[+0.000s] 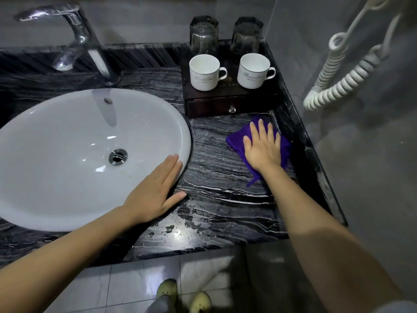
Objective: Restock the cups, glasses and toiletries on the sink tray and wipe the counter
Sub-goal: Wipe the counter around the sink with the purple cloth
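My right hand (262, 146) lies flat with straight fingers on a purple cloth (234, 138), pressing it onto the black marble counter (216, 188) just in front of the dark wooden tray box (225, 105). On the tray stand two white cups (204, 72) (255, 70) with handles to the right, and behind them two upturned clear glasses (204, 36) (247, 35). My left hand (155, 190) rests flat on the right rim of the white sink basin (67, 154), thumb on the counter.
A chrome tap (76, 35) rises behind the basin. Water drops lie on the counter near its front edge (180, 231). A white coiled cord (338, 73) hangs against the wall on the right. The tray box has a drawer with a small knob (231, 108).
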### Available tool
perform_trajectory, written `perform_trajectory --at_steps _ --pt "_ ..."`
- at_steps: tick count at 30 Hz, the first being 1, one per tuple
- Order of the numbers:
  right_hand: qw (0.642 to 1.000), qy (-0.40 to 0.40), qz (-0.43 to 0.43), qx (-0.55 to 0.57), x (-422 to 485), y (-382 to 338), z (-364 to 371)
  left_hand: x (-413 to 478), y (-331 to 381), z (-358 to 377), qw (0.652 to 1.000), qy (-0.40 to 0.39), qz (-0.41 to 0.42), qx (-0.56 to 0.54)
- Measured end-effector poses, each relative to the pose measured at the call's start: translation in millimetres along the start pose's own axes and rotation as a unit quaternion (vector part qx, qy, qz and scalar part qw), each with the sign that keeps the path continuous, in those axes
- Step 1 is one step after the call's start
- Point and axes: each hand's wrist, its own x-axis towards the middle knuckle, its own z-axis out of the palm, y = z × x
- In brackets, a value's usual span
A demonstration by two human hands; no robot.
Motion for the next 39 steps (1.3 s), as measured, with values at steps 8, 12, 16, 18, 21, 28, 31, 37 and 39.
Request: perform_trajectory --at_steps 8,12,16,18,21,28,31,37,39 --pt "0.989 -0.022 -0.143 -0.019 14 -25 2 0 2 -3 1.0 -0.006 0.004 0.008" --pt "0.98 -0.029 -0.194 -0.024 17 -59 9 0 3 -5 1.0 -0.009 0.002 0.011" --pt "0.972 -0.033 -0.23 -0.016 15 -82 16 0 3 -4 1.0 -0.004 0.002 0.01" --pt "0.967 -0.038 -0.252 -0.013 15 -88 17 -1 3 -3 1.0 -0.002 0.002 0.009" --pt "0.959 -0.051 -0.279 -0.012 15 -89 15 -1 4 -3 1.0 0.0 0.002 0.008" --pt "0.957 -0.059 -0.284 0.013 2 -91 14 0 1 -3 1.0 -0.012 0.007 -0.005" --pt "0.962 -0.052 -0.268 0.017 -13 -91 16 -2 -4 -5 0.999 -0.033 0.009 -0.029" --pt "0.963 -0.064 -0.262 0.014 -57 -81 20 -44 -23 -18 0.997 -0.07 0.023 -0.033" --pt "0.962 -0.07 -0.263 0.01 -74 -75 18 -65 -34 -23 0.996 -0.078 0.017 -0.033"
